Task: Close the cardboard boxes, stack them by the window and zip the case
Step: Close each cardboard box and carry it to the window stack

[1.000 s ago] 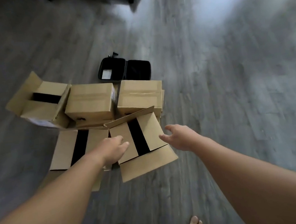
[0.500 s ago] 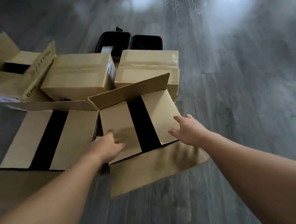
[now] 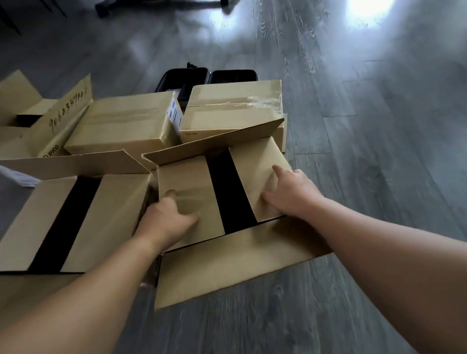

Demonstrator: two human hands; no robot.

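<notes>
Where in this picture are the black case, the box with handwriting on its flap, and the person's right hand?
black case (image 3: 184,78), head view, on the rim of its open left half.
handwritten box (image 3: 71,113), head view, on the raised flap with the writing.
right hand (image 3: 293,192), head view, on the back of the hand.

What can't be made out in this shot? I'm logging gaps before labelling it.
Head view:
- Black case: near half hidden behind the taped boxes; zip unreadable.
- Inside of the box under both hands: dark gap only.
- Handwriting on the far-left box's flap: too blurred.
- Left box: near flap cut off.
</notes>
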